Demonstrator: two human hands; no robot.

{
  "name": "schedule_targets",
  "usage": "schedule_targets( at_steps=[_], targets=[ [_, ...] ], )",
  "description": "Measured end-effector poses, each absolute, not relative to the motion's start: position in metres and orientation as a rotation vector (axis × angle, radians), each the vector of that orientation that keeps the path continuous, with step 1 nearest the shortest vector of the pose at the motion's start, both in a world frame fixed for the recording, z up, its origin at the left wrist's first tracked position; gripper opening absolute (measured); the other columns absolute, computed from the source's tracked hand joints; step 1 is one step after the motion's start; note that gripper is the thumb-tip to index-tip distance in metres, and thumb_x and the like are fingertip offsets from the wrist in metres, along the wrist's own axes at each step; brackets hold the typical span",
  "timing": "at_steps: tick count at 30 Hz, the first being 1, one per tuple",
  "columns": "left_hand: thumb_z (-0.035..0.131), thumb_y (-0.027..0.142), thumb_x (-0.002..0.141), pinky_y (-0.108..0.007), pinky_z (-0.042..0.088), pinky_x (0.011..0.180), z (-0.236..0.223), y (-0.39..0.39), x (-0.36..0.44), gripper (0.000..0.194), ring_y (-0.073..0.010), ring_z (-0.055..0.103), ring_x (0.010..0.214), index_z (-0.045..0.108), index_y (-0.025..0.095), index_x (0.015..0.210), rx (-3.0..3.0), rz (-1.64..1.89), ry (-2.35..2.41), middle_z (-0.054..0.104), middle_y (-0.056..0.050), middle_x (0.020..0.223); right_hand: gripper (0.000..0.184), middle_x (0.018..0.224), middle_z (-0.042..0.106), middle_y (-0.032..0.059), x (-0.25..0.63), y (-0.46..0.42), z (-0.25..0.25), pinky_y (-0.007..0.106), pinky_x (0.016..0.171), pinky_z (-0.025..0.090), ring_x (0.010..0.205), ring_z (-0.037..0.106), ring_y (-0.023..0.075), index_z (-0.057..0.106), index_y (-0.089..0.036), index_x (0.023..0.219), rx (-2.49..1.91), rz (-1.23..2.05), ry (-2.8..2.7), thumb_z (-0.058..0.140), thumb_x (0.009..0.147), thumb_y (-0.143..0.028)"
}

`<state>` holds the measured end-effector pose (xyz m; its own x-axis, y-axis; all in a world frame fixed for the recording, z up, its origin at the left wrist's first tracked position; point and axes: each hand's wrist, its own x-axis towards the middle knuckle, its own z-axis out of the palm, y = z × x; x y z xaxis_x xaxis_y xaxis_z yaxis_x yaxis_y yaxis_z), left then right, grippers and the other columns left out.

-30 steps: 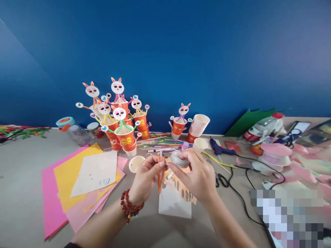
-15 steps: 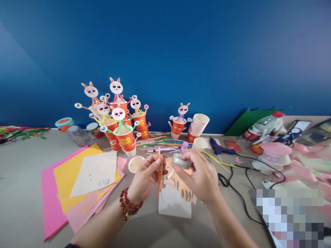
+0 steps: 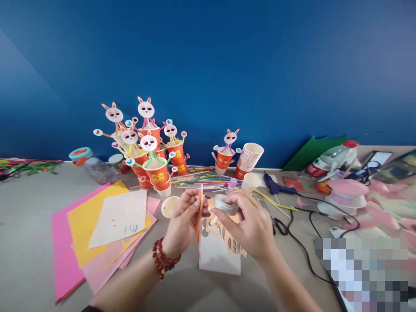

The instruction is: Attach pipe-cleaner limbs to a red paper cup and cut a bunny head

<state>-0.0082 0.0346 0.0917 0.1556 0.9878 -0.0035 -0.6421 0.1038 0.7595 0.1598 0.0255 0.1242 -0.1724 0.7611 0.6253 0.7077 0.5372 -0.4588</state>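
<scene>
"How are our hands posed?" "Our left hand (image 3: 185, 216) pinches the orange strips (image 3: 200, 219) upright, fingers closed."

"And our right?" "Our right hand (image 3: 251, 223), just beside, curls its part-open fingers around the tape roll (image 3: 226, 204), above the desk (image 3: 175, 286)."

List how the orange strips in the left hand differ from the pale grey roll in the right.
The orange strips are long and narrow; the pale grey roll is round and squat. The strips point downward from the left hand; the roll sits between the right hand's fingers. Both are held.
</scene>
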Motion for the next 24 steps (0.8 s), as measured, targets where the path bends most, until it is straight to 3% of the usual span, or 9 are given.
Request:
schedule_targets(
  at_steps=[5, 7, 16, 20, 24],
  targets=[
    [0.058, 0.025, 0.09, -0.023, 0.045, 0.066, 0.0934, 0.034, -0.0081, 0.006, -0.0103, 0.051, 0.066, 0.058, 0.019, 0.091, 0.69, 1.364, 0.555, 0.057, 0.0, 0.079, 0.025, 0.081, 0.062, 0.0027, 0.1572, 0.0213, 0.1258, 0.025, 0.052, 0.037, 0.065, 0.057, 0.0146, 0.052, -0.02, 0.082, -1.171, 0.087, -1.928, 0.067, 0.087, -0.039],
    [0.055, 0.027, 0.092, -0.023, 0.044, 0.065, 0.0942, 0.033, -0.0082, 0.011, -0.0102, 0.049, 0.066, 0.058, 0.018, 0.087, 0.701, 1.363, 0.562, 0.055, 0.0, 0.077, 0.025, 0.082, 0.062, 0.0028, 0.1562, 0.0208, 0.1262, 0.025, 0.051, 0.037, 0.064, 0.057, 0.0144, 0.052, -0.02, 0.082, -1.168, 0.085, -1.93, 0.067, 0.086, -0.04],
    [0.063, 0.03, 0.088, -0.022, 0.041, 0.071, 0.0964, 0.0336, -0.0113, 0.015, -0.0118, 0.049, 0.074, 0.061, 0.017, 0.082, 0.77, 1.338, 0.545, 0.053, -0.001, 0.08, 0.023, 0.081, 0.062, 0.0029, 0.1566, 0.0222, 0.1253, 0.024, 0.051, 0.037, 0.063, 0.056, 0.014, 0.053, -0.02, 0.083, -1.17, 0.099, -1.936, 0.065, 0.087, -0.039],
    [0.062, 0.031, 0.088, -0.022, 0.041, 0.067, 0.0981, 0.0317, -0.01, 0.014, -0.0112, 0.048, 0.07, 0.063, 0.017, 0.085, 0.773, 1.336, 0.577, 0.053, -0.001, 0.079, 0.023, 0.081, 0.062, 0.0035, 0.1565, 0.0221, 0.1267, 0.024, 0.049, 0.037, 0.062, 0.056, 0.0143, 0.053, -0.02, 0.083, -1.159, 0.091, -1.935, 0.065, 0.087, -0.039],
    [0.059, 0.039, 0.09, -0.021, 0.035, 0.055, 0.0969, 0.0293, -0.0087, 0.022, -0.0096, 0.04, 0.058, 0.064, 0.018, 0.093, 0.752, 1.339, 0.611, 0.045, 0.002, 0.066, 0.023, 0.081, 0.063, 0.0035, 0.1551, 0.0207, 0.1265, 0.024, 0.049, 0.037, 0.061, 0.057, 0.0142, 0.053, -0.021, 0.082, -1.17, 0.096, -1.937, 0.064, 0.087, -0.04]
  ],
)
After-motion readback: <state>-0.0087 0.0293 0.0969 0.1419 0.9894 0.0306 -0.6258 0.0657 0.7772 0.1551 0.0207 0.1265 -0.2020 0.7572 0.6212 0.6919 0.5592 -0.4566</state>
